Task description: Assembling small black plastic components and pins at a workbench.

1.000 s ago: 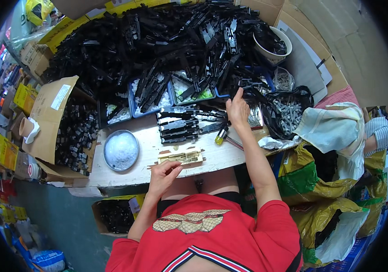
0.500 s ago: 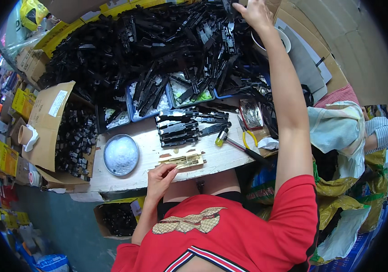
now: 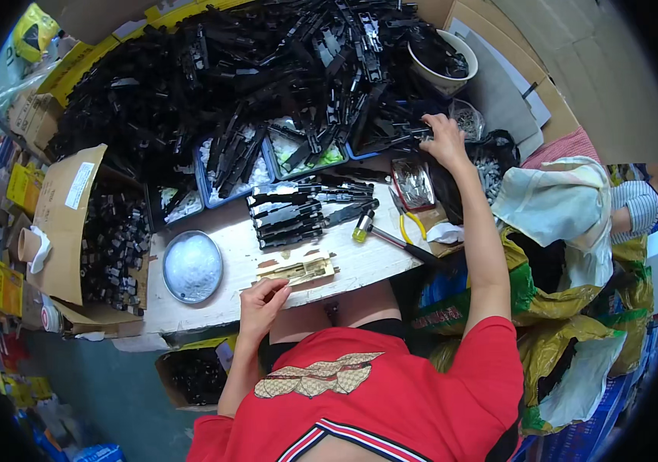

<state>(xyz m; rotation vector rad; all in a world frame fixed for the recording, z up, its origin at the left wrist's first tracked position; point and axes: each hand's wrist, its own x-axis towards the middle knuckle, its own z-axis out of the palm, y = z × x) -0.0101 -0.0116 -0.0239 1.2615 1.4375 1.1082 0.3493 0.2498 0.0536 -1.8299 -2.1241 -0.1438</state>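
Evidently, the left hand is at the near left edge of a cream-coloured fixture, thumb and forefinger drawn nearly together; whether a small piece is pinched there cannot be told. The right hand reaches to the far right with fingers partly curled, the tips down beside loose black parts and small metal pieces, so any hold there is unclear.

The fixture lies near the front edge of the surface, with no black part visible in its channel. Just beyond it, a set of black parts lies side by side in a neat stack, apparently the portion already dealt with. Far more seems left: a great tangled black heap fills the back, spilling over blue trays of small pale pieces.

To the right of the stack are a hammer with a yellowish head and pliers with yellow handles; to the left, a round dish of whitish, translucent material. A cardboard box of dark pieces stands at the left end. Past the right end are a pale cloth and gold-and-green sacks; greenish floor shows below left.
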